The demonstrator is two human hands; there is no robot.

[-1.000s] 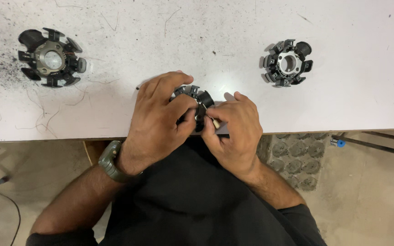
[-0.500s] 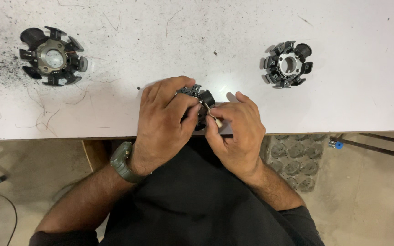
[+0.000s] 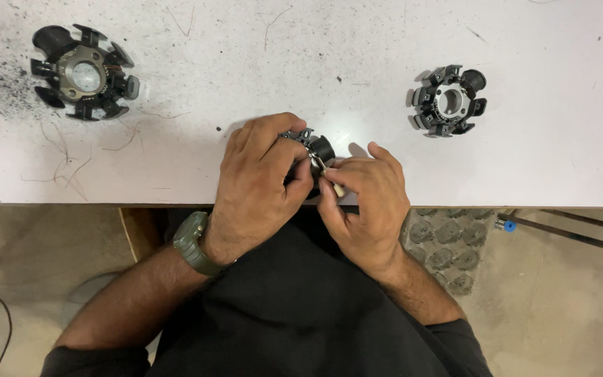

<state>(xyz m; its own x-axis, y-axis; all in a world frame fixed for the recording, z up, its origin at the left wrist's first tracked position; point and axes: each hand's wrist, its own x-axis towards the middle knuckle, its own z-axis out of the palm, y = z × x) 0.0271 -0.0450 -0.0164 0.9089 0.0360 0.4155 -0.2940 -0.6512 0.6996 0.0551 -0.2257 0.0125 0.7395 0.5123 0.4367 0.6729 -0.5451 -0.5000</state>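
Far to the left of the left hand, near the table's back left part, lies a black stator core with a grey metal hub (image 3: 84, 72); its spoke-like poles fan out around the round centre, and dark specks and thin wire scraps litter the white table (image 3: 259, 56) around it. It lies well apart from both hands.

The left hand (image 3: 263, 185) sits at the near edge of the table, palm down, fingers curled closed around a black stator core (image 3: 310, 149). Only the top of that part shows past the knuckles, a few black poles and a rounded black knob; the rest is hidden under the fingers. An olive-green wristwatch (image 3: 195, 243) wraps the left wrist, which hangs just off the table edge over the person's dark clothing.

Just to the right, touching the left hand at the fingertips, is the right hand (image 3: 364, 202). Its thumb and forefinger are pinched narrow on a small pale tool (image 3: 335, 186), whose tip reaches up against the held stator between the two hands. What kind of tool it is cannot be told, since most of it is covered.

Farther right of the right hand, and well clear of it, a second loose stator core, black with a bare metal ring in the middle (image 3: 449, 100), lies flat on the table. Below the table edge on that side a patterned floor mat (image 3: 448, 244) shows.
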